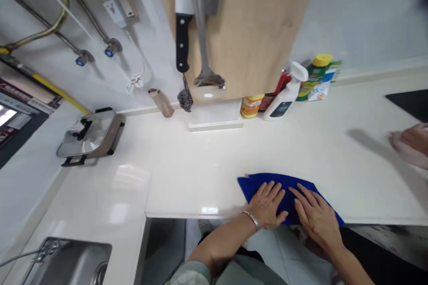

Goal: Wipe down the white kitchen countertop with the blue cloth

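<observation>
A dark blue cloth (284,180), folded into a rough pointed shape, lies at the front edge of the white counter. My left hand (267,207), with a silver bracelet at the wrist, rests flat on its left part, fingers spread. On the right part lies my right hand (316,218), palm down, fingers stretched out and apart. Both hands press on the cloth from above and partly cover it. Neither is closed around anything.
Another person's blurred hand (414,140) is at the far right over the counter (207,164). Against the wall stand a spray bottle (284,98) and other bottles. A knife (183,44) hangs above. An electric pan (93,133) and a sink (73,260) are left.
</observation>
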A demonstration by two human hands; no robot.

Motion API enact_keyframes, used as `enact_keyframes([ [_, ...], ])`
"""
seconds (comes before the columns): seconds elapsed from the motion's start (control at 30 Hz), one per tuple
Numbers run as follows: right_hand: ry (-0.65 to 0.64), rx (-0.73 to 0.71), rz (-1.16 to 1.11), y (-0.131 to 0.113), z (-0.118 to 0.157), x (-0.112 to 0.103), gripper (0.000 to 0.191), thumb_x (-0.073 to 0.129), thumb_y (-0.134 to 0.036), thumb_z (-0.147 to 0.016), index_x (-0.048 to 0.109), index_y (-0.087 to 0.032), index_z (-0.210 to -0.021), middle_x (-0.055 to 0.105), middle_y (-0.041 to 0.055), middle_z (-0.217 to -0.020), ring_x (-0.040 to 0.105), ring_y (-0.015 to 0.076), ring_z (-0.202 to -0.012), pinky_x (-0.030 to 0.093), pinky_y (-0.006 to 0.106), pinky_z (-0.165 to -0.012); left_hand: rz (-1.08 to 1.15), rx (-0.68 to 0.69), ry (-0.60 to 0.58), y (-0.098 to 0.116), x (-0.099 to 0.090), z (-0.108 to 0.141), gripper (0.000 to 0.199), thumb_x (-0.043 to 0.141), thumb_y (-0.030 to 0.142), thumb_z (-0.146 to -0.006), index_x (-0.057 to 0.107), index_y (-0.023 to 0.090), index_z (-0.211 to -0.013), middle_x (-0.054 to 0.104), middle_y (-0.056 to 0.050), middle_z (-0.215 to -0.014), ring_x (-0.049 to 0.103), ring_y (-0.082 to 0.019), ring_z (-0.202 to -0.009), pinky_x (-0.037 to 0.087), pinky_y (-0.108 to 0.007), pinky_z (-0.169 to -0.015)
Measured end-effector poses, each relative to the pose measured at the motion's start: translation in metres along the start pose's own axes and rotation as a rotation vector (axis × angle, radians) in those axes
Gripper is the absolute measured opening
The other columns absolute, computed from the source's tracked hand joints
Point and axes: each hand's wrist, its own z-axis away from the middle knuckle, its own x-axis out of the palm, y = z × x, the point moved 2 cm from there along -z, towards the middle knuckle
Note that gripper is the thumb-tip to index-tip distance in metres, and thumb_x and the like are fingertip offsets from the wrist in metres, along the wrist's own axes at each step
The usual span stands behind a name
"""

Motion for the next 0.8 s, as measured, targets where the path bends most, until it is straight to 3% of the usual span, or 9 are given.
enact_keyframes([
  [0.1, 0.069, 0.075, 0.081, -0.027, -0.002, 0.003, 0.052, 0.040, -0.032, -0.093, 0.046, -0.023, -0.144, 0.047, 0.0105, -0.149, 0.043, 0.0352, -0.132, 0.040, 0.056, -0.101, 0.039, 0.012, 0.011, -0.011, -0.007, 0.016, 0.068, 0.032, 0.047, -0.098, 0.022, 0.011, -0.155, 0.022, -0.011, -0.165, 0.005, -0.023, -0.155, 0.011, -0.045, -0.128],
  [0.27, 0.090, -0.030, 0.024, -0.111, 0.000, 0.023, 0.064, 0.043, -0.027, -0.090, 0.031, -0.022, -0.152, 0.039, 0.0156, -0.155, 0.035, 0.0396, -0.140, 0.036, 0.062, -0.105, 0.017, -0.037, 0.017, -0.048, -0.042, 0.077, 0.069, 0.037, 0.045, -0.097, 0.019, 0.014, -0.156, 0.022, -0.008, -0.166, 0.004, -0.020, -0.155, 0.013, -0.043, -0.128],
  [0.5, -0.059, -0.181, -0.053, -0.242, -0.013, 0.046, 0.071, 0.043, -0.023, -0.088, 0.021, -0.021, -0.156, 0.024, 0.0153, -0.162, 0.025, 0.0407, -0.146, 0.034, 0.064, -0.110, -0.001, -0.179, 0.088, -0.109, -0.098, 0.191, 0.067, 0.038, 0.046, -0.097, 0.024, 0.016, -0.155, 0.020, -0.007, -0.166, 0.006, -0.022, -0.155, 0.013, -0.043, -0.128],
  [0.67, -0.164, -0.328, -0.046, -0.313, -0.020, 0.063, 0.071, 0.045, -0.022, -0.087, 0.024, -0.019, -0.155, 0.020, 0.0158, -0.163, 0.019, 0.0401, -0.148, 0.032, 0.062, -0.112, -0.052, -0.262, 0.098, -0.143, -0.116, 0.259, 0.074, 0.042, 0.052, -0.095, 0.021, 0.017, -0.156, 0.020, -0.006, -0.166, 0.009, -0.024, -0.155, 0.016, -0.044, -0.128],
  [0.8, -0.231, -0.426, -0.055, -0.371, -0.023, 0.075, 0.066, 0.046, -0.021, -0.086, 0.034, -0.016, -0.151, 0.023, 0.0174, -0.162, 0.014, 0.0393, -0.150, 0.029, 0.061, -0.114, -0.145, -0.357, 0.117, -0.168, -0.126, 0.313, 0.081, 0.048, 0.056, -0.092, 0.016, 0.019, -0.157, 0.022, -0.006, -0.166, 0.011, -0.024, -0.154, 0.020, -0.045, -0.126],
])
